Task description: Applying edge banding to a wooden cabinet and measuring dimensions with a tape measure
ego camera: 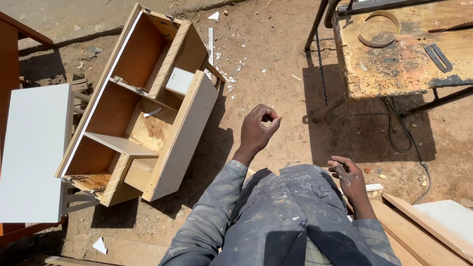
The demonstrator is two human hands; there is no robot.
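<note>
I stand on bare dirt ground (pixel 276 64) strewn with white chips. A wooden cabinet (pixel 143 108) lies on it beside a white board (pixel 34 152); planks (pixel 419 231) lie at my right, by a stained workbench (pixel 404 54).
</note>
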